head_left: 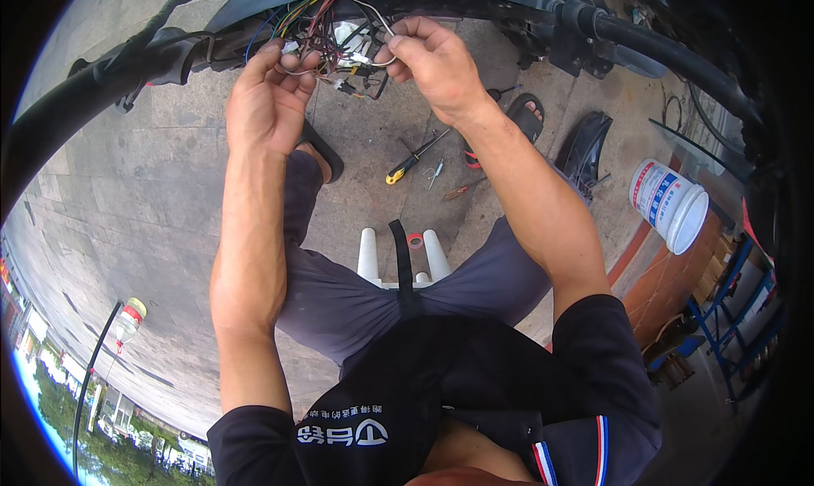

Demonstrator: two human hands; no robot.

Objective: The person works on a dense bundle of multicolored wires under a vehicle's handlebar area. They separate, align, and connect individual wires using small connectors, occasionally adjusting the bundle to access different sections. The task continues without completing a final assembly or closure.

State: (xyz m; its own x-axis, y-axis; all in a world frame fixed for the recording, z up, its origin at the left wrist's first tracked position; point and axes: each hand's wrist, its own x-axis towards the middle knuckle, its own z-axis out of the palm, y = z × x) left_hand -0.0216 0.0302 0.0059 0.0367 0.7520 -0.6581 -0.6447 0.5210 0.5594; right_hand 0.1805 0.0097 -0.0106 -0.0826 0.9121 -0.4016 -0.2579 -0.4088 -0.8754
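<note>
A tangled bundle of coloured wires (320,30) with white and dark plug connectors hangs from the dark underside of a vehicle's front panel. My left hand (270,100) is closed at the bundle's left side, its fingertips on a thin wire beside a small white connector (291,47). On the right, my right hand (437,66) pinches a pale wire (376,9) between thumb and forefinger. The other fingers curl beneath, close to another white connector (359,59). My fingers partly cover both wire ends.
Handlebars (110,79) reach out to both sides. On the paved ground lie a yellow-and-black screwdriver (413,159), a smaller red-handled tool (465,188) and a black curved cover (585,145). A white bucket (670,202) is at the right. Between my legs is a white stool (367,255).
</note>
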